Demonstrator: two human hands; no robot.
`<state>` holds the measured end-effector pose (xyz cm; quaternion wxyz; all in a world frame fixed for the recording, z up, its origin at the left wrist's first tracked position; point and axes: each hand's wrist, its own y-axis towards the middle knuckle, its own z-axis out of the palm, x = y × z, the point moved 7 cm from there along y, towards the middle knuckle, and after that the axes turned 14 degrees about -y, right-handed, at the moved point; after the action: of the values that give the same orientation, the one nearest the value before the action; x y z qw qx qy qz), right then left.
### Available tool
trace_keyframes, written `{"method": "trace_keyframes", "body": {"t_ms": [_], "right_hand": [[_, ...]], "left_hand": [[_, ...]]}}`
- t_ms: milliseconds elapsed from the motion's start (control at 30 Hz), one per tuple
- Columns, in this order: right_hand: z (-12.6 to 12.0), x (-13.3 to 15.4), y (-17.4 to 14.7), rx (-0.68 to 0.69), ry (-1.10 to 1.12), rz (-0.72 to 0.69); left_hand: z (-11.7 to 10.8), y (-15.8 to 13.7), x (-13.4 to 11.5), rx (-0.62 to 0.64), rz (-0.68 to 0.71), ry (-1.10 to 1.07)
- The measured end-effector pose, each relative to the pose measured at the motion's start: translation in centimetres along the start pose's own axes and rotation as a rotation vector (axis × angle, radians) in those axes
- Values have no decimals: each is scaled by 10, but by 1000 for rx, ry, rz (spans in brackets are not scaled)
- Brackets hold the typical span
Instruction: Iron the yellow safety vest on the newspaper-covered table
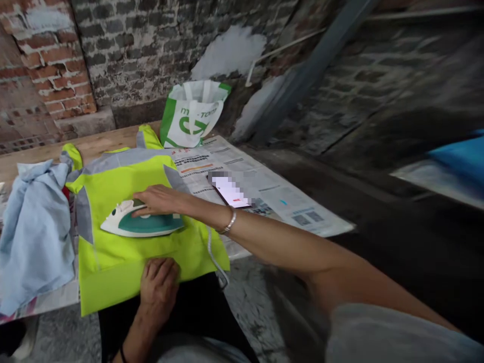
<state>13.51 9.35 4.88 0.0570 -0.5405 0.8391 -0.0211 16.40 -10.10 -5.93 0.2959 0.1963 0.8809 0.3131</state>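
Observation:
A neon-yellow shirt [124,184] with grey panels lies spread on the table, its lower part hanging over the near edge. My right hand [157,199] is closed round the handle of a white and green clothes iron [151,225]. The iron rests on the middle of the shirt, its tip pointing left. From its rear a pale cord [212,254] runs down past the table edge. My left hand [161,280] sits at the shirt's near edge with its fingers curled on the fabric; the fingertips are hidden.
A light blue garment [38,232] lies heaped at the left. Newspaper [302,206] covers the wooden table [22,160], with a lit phone [230,190] on it. At the back stands a white and green bag [194,118] before a brick wall. Something blue [463,159] is blurred at far right.

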Motion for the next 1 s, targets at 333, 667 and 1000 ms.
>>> {"method": "trace_keyframes", "body": {"t_ms": [333, 667, 1000], "right_hand": [[-3, -11, -51, 48, -1, -57], [11, -17, -38, -12, -33, -41], [3, -105, 85, -107, -125, 151]], "left_hand": [[-6, 4, -1, -45, 60, 25], [-2, 15, -8, -102, -74, 101], [9, -4, -7, -166, -25, 230]]}}
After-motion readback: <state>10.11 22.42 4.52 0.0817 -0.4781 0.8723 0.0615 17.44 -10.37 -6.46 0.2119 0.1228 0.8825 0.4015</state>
